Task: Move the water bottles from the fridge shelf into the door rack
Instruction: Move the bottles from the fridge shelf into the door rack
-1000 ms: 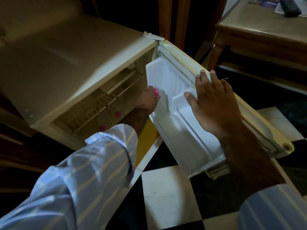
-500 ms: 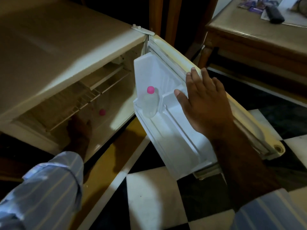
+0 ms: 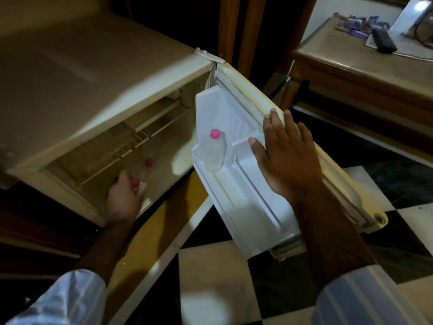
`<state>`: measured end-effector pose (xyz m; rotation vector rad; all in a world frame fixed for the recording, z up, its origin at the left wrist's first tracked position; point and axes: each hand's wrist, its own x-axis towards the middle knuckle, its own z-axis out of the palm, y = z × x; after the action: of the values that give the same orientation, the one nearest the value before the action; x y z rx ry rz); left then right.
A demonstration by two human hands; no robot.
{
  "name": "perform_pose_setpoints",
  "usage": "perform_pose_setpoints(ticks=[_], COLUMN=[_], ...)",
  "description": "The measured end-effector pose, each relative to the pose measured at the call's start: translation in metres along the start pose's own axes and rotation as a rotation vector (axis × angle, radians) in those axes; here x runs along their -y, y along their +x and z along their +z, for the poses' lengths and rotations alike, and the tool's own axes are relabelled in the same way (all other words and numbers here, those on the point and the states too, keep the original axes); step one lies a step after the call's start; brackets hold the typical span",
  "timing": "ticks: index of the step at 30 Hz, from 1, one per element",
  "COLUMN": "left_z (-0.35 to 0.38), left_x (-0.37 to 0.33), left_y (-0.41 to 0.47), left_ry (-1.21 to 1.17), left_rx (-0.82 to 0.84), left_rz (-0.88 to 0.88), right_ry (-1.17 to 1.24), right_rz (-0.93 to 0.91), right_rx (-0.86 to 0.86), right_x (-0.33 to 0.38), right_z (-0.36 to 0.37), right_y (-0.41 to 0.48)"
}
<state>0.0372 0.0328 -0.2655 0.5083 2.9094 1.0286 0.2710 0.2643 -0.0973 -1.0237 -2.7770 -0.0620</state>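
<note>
A small cream fridge (image 3: 98, 73) stands open. Its white door rack (image 3: 243, 184) holds one clear water bottle with a pink cap (image 3: 214, 148), upright at the hinge end. Inside the fridge, a second clear bottle with a pink cap (image 3: 149, 162) stands below the wire shelf (image 3: 121, 146). My left hand (image 3: 124, 198) is at the fridge's front edge, closed around another pink-capped bottle (image 3: 135, 182); its body is mostly hidden by my fingers. My right hand (image 3: 288, 158) lies flat and open against the inner side of the door.
A wooden table (image 3: 365, 73) with a dark remote and papers stands at the back right. The floor is black and white checked tiles, with a yellow strip below the fridge. Dark wooden furniture lies to the left.
My left hand let go of the bottle in the door rack, reached back into the fridge and closed on another bottle. My right hand has stayed on the door.
</note>
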Motion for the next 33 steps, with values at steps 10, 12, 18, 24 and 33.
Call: perform_pose_setpoints(ticks=[10, 12, 18, 24, 33], left_z=[-0.049, -0.048, -0.003, 0.065, 0.074], left_x=[-0.127, -0.153, -0.190, -0.197, -0.158], left_y=[0.004, 0.007, 0.017, 0.018, 0.021], left_ry=[-0.135, -0.110, 0.015, 0.164, 0.103], left_rx=[0.267, 0.266, 0.391, 0.504, 0.357], left_rz=[0.387, 0.467, 0.609, 0.681, 0.538], right_ry=[0.003, 0.001, -0.003, -0.010, -0.012], right_rz=[0.017, 0.017, 0.019, 0.025, -0.005], right_rx=[0.007, 0.016, 0.018, 0.007, 0.004], right_x=[0.001, 0.001, 0.000, 0.000, -0.004], right_z=[-0.003, -0.003, -0.003, -0.001, 0.000], right_y=[0.002, 0.002, 0.002, 0.003, 0.002])
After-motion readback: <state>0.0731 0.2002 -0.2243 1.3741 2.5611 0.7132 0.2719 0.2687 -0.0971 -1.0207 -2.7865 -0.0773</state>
